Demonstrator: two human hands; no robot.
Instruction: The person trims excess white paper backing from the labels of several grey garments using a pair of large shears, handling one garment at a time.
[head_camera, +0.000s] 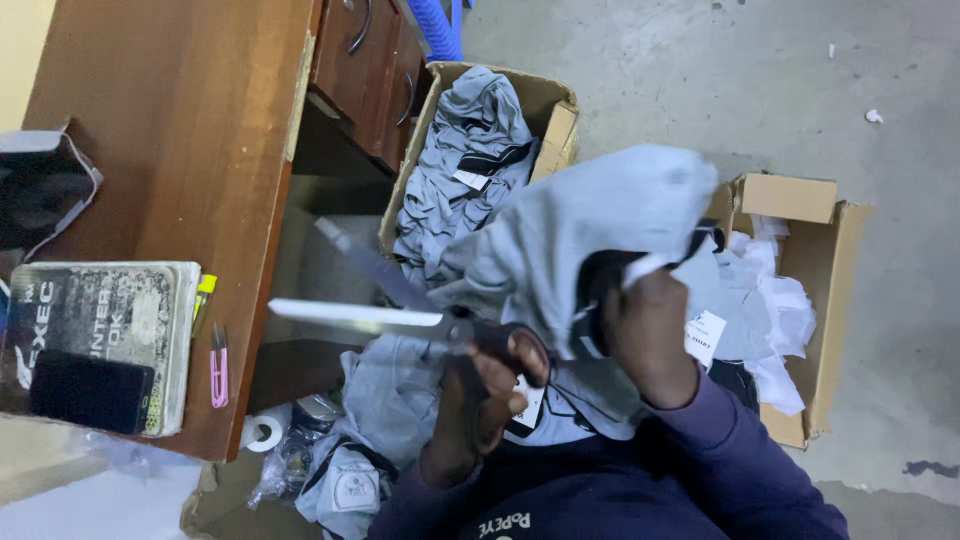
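From the head camera, looking straight down, the step in hand appears to be trimming: the person's left hand (478, 385) grips a pair of large steel scissors with dark handles (400, 305), fingers threaded through the loops, and the blades stand spread wide apart, one pointing up and to the left, the other running nearly level to the left. The right hand (648, 335) is closed around a bunched light-grey fabric garment with black trim (590, 225), holding it up in front of the body, just right of the scissors' pivot. A thin white strip pokes out beside the right fingers; whether it is a tag or a thread cannot be told.

As a judgement, the next move calls for bringing the open blades onto the small part to be cut while the right hand keeps the cloth taut and its fingers out of the blades' path.

Both forearms, in dark purple sleeves, rise from the bottom edge, bent at the elbow, wrists close together.

Behind the garment, an open brown cardboard box heaped with similar grey garments (470, 150) stands on the concrete floor. A second cardboard box holding white scraps (800, 300) sits at the right. A brown wooden desk (170, 130) fills the left, bearing a thick worn book (100, 340).
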